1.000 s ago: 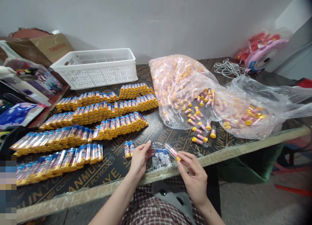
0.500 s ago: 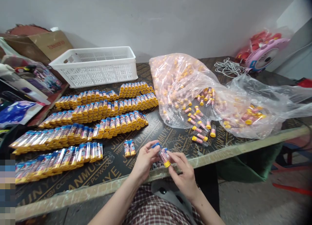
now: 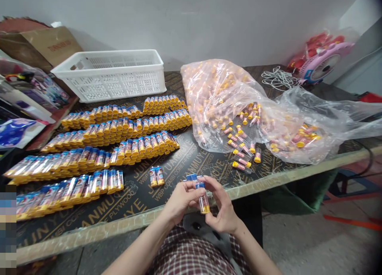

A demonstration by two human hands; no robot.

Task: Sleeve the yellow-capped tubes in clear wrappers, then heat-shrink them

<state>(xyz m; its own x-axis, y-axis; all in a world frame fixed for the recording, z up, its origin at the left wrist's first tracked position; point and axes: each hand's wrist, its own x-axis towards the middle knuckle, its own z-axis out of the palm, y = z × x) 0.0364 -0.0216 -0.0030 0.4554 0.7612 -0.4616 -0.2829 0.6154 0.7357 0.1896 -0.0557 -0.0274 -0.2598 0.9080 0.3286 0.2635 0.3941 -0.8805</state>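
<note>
Both hands pinch one clear tube (image 3: 203,198) with a yellow cap at its lower end, held roughly upright over the near table (image 3: 125,223) edge: left hand (image 3: 181,197) grips the upper part with fingertips, right hand (image 3: 221,211) wraps it from the other side. Just beyond the hands sits a small stack of blue labels (image 3: 191,177), with a pair of finished tubes (image 3: 156,175) to the left. Further out: rows of labelled tubes (image 3: 119,140), white basket (image 3: 112,74), clear bag of unlabelled tubes (image 3: 221,100) with loose ones (image 3: 241,153) spilled beside it.
</note>
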